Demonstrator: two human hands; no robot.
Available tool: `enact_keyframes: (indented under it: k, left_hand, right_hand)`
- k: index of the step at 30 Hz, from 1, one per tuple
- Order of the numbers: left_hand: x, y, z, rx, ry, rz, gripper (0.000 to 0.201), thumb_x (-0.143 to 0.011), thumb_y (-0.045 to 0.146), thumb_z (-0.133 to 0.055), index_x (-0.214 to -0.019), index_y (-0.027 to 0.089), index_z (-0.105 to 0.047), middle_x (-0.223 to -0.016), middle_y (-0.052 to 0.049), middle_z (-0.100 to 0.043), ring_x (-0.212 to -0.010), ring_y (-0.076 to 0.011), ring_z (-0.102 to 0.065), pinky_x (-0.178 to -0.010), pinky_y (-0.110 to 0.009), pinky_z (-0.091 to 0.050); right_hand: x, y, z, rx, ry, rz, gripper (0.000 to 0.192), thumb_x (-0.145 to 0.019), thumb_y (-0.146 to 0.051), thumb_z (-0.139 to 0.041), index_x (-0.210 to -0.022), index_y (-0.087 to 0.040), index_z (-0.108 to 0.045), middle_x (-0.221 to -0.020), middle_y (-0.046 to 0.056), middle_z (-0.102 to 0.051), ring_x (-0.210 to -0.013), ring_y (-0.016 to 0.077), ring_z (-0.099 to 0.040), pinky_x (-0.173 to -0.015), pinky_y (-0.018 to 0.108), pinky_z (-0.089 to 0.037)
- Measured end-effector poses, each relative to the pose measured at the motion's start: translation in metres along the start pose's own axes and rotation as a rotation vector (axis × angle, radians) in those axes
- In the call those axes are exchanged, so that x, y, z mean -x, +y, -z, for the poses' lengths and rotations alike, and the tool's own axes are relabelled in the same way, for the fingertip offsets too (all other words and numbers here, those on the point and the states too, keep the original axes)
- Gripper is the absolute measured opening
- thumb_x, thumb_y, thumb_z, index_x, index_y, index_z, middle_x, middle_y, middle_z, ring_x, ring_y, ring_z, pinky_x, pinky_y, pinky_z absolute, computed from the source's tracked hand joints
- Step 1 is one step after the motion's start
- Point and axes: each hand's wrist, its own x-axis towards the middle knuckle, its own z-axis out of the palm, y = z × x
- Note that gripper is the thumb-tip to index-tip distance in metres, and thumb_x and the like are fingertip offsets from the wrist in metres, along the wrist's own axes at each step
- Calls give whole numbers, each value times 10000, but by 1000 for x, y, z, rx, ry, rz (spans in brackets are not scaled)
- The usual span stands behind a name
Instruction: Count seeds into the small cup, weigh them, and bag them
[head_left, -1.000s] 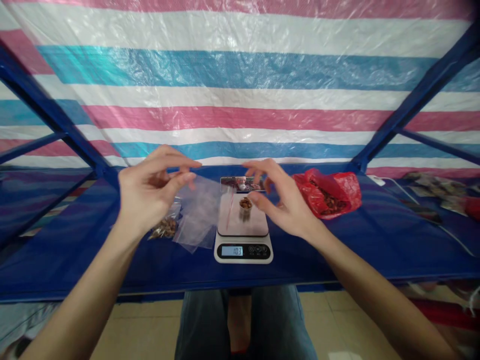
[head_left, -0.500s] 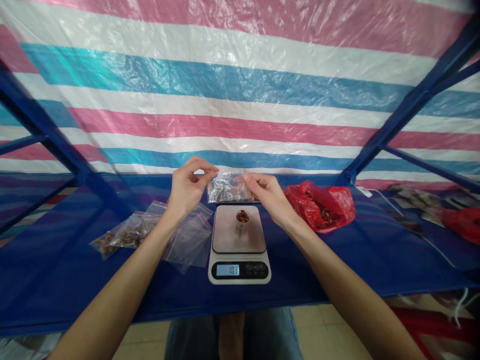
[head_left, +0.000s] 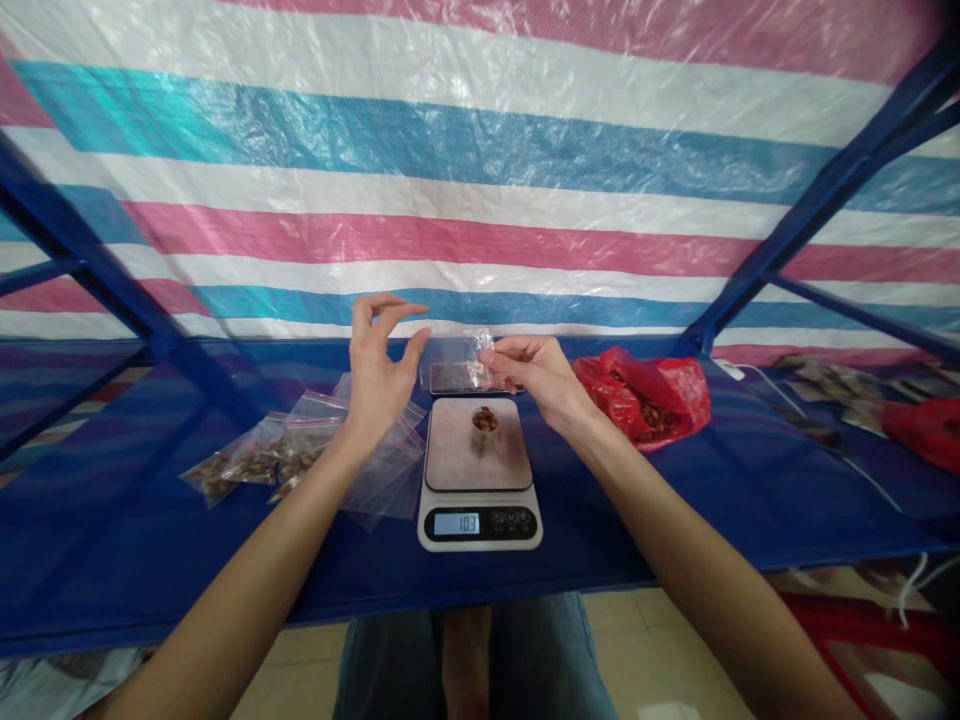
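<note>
Head camera view: my right hand [head_left: 534, 376] pinches the corner of a small clear plastic zip bag [head_left: 457, 362] between thumb and fingertips, and it holds this bag in the air just behind the scale. My left hand [head_left: 381, 372] is beside the other edge of the bag with the fingers spread and loose; it grips nothing, and I cannot tell if the thumb touches the plastic. Under both hands stands a white digital kitchen scale [head_left: 480, 472] with a flat silver plate, and its display shows 103. In the middle of the plate stands a small clear cup [head_left: 485, 425] with brown pieces inside. On the left of the scale lie several empty clear plastic bags [head_left: 382, 465], partly under my left wrist, and further left lie clear bags filled with brown pieces [head_left: 259, 462]. On the right, near my right wrist but apart from it, lies an open red plastic bag [head_left: 652, 392] with dark brown pieces inside. All these things rest on a blue cloth surface [head_left: 225, 550] in a blue metal frame [head_left: 810, 200], and behind it hangs a plastic sheet with pink, white and blue stripes [head_left: 480, 180].
</note>
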Motion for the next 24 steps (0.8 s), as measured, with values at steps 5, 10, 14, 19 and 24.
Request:
enact_keyframes:
  k: [5,10,14,19,24]
  left_hand:
    - [9,18,-7,-198,-25,-226,82,-1010,208,-653,-1061,219,-716,-1123,-80,-619,-1066,-228,-599,-916,-405,-495]
    - [15,25,-17,-50,-186,-191,380,-1013,267,-664,-680,206,-491,-701,16,-516,-730,-163,-498,-698,-321,-399]
    - [16,27,-17,93,-319,50,407,-1024,331,-627,-662,206,-489,-635,37,-510,-614,-131,-461,-602,-290,-362]
    - [16,28,-16,178,-354,223,315,-1042,364,-582,-770,207,-567,-729,23,-598,-680,-140,-539,-653,-283,-425]
    - [15,24,-18,236,-399,205,303,-1076,404,-546,-855,211,-620,-784,12,-628,-713,-147,-577,-657,-281,-457]
  right_hand:
    - [-3,6,-13,4,84,187,329,-616,-445,-984,-712,-201,-785,-675,14,-731,-586,135,-590,-564,282,-437]
    - [-2,5,-22,236,172,437,214,-760,-335,-894,-688,-200,-744,-692,9,-716,-634,149,-570,-647,316,-449]
    - [3,1,-25,481,225,574,183,-824,-172,-800,-685,-205,-686,-686,-14,-649,-708,158,-540,-690,309,-417]
    - [6,0,-24,542,152,659,213,-887,-189,-785,-703,-200,-679,-692,-19,-590,-686,151,-511,-661,300,-393]
    - [7,3,-21,541,44,572,238,-955,-339,-743,-758,-213,-783,-763,30,-731,-692,180,-600,-696,325,-456]
